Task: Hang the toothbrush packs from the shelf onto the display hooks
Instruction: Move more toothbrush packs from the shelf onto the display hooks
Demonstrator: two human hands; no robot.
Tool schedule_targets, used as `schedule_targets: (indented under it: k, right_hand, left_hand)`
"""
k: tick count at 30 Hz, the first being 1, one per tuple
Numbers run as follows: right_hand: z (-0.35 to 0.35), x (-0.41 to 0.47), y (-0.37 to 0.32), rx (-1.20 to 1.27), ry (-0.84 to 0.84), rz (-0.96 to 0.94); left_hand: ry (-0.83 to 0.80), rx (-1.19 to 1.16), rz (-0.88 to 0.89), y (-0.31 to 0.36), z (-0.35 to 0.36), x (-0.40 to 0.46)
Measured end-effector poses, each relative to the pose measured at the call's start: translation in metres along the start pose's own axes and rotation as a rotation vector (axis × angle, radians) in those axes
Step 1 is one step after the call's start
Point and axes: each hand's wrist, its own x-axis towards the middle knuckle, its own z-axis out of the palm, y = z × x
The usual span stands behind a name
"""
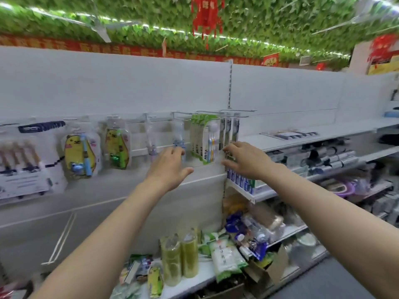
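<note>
Both arms reach up to the white metal back panel [129, 83] with its row of thin wire display hooks [207, 113]. Left hand [170, 167] sits just below a clear plastic toothbrush pack [179, 137] on a hook, fingertips up at the pack's lower end, thumb spread to the side; contact looks likely but blur hides whether the fingers pinch it. Right hand [246, 160] has fingers curled at the bottom edge of the dark narrow packs [230, 130], seems to pinch them, thumb underneath. Between the two hands hangs a stack of green-and-white card packs [203, 139], flat, glossy, rectangular, brushes inside upright. All hanging packs have their long axis vertical, hang-hole ends up on the hooks, handles pointing down. Left of the left hand: rounded clear pouches with yellow cartoon print [79, 154], each with a brush standing upright. Below the hands, a lower shelf [194, 281] carries loose soft bags, two cylindrical yellowish wrapped rolls [179, 257] standing upright, and a crumpled cardboard box [272, 266]. Right of the right hand, white shelves with blurred boxed goods
</note>
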Motion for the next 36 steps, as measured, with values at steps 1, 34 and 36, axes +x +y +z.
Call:
schedule_targets:
  k: [1,34,36]
  right_hand:
    - [-0.002,-0.008,0.018,0.002,0.013,0.013]
    - [0.133,0.133,0.692,0.056,-0.061,0.153]
    - [0.149,0.159,0.729,0.095,-0.076,0.087]
  left_hand:
    - [-0.020,0.000,0.019,0.016,0.008,0.007]
    - [-0.297,0.057,0.163,0.419,0.411,0.454]
    - [-0.280,0.060,0.086,0.430,0.434,0.474]
